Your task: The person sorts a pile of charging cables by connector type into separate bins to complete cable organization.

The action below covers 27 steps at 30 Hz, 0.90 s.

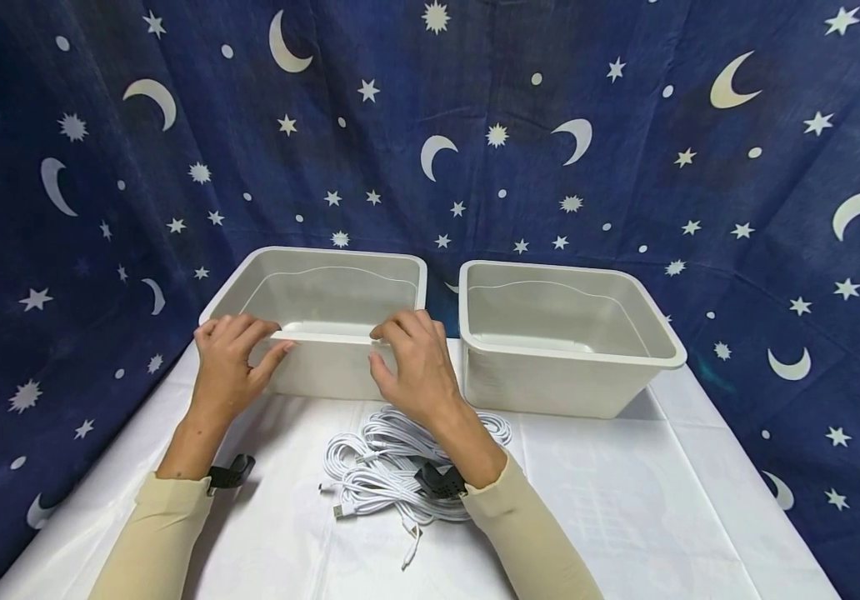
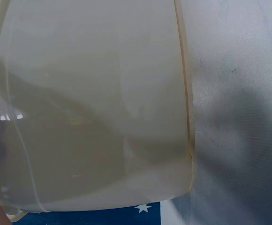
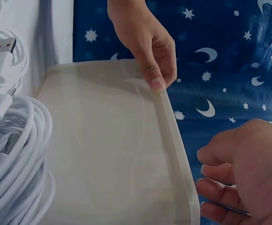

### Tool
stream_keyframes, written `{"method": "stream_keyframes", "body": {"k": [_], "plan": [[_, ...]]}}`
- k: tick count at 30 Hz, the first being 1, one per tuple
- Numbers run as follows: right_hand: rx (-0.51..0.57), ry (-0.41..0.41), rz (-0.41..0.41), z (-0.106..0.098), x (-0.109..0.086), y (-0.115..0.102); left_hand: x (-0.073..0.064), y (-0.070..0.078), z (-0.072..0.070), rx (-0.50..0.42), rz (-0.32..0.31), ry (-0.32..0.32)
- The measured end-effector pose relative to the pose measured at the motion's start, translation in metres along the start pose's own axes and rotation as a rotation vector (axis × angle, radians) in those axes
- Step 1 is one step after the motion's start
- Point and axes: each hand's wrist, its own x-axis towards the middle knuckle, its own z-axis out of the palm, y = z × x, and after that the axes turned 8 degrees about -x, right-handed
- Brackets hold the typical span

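Two pale grey plastic bins stand side by side, the left bin [image 1: 325, 367] and the right bin [image 1: 550, 383]. My left hand [image 1: 231, 367] pinches the left bin's near rim, thumb on the outer wall and fingers over the edge; the right wrist view shows this left hand [image 3: 147, 42] too. Close to the same rim, further right, is my right hand [image 1: 418, 362], its fingers loosely bent; a small gap shows between it and the rim in the right wrist view. The left wrist view is mostly filled by the bin's outer wall [image 2: 89, 117].
Coiled white USB cables [image 1: 377, 487] lie in a heap on the white-covered table [image 1: 595, 500], below my right forearm. Behind the bins and at both sides hangs a dark blue cloth [image 1: 475, 92] with moons and stars. Each wrist carries a black strap device [image 1: 231, 472].
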Motion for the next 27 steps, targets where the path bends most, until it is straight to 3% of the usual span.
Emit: {"method": "stream_keyframes", "body": {"k": [8,27], "plan": [[0.009,-0.049,-0.016,-0.004,-0.005,-0.002,-0.001,0.002,0.001,-0.008,0.009,0.015],[-0.021,-0.041,-0.084,-0.018,-0.021,-0.006,0.000,0.004,-0.001,-0.005,0.011,0.009]]}}
